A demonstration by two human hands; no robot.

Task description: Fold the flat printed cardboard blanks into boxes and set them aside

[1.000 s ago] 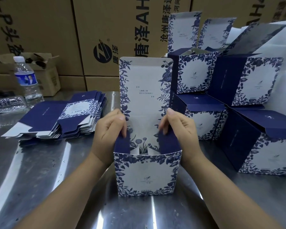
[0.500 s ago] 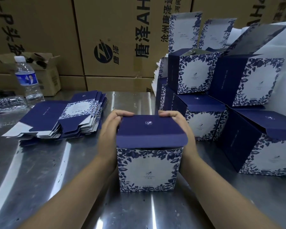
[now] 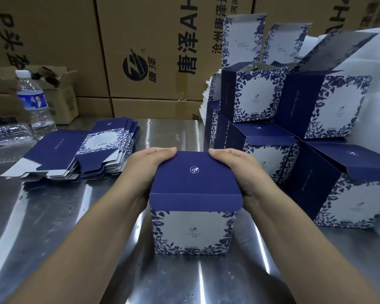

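From the head camera, the box (image 3: 193,229) stands upright on the steel table (image 3: 53,238), straight in front of the person and nearest the camera; its blue lid (image 3: 195,174) lies folded down across the top. The left hand (image 3: 147,170) clasps the box's left side and the right hand (image 3: 239,170) clasps the right side, each with its fingers bent round the rear edge of the lid; both hands thus grip the box, and neither is free. Holding it from both sides probably keeps the walls square while the lid is pressed flat; that is a judgement from the grip. The lid's front flap (image 3: 195,201) hangs outside over the printed front face rather than inside it, so the closing looks unfinished; tucking that flap in seems the step in hand, and it may call for a thumb or finger brought round to the front edge.

The flat blanks (image 3: 92,154) lie in a fanned stack to the left, near the left forearm and apart from the box, within easy reach for the next one; the finished boxes (image 3: 316,106) are piled to the right, some with lids shut and some with lids standing open, so that side appears to be the set-aside place. A water bottle (image 3: 34,102) stands at the far left, behind the stack; brown cartons (image 3: 145,51) line the back.
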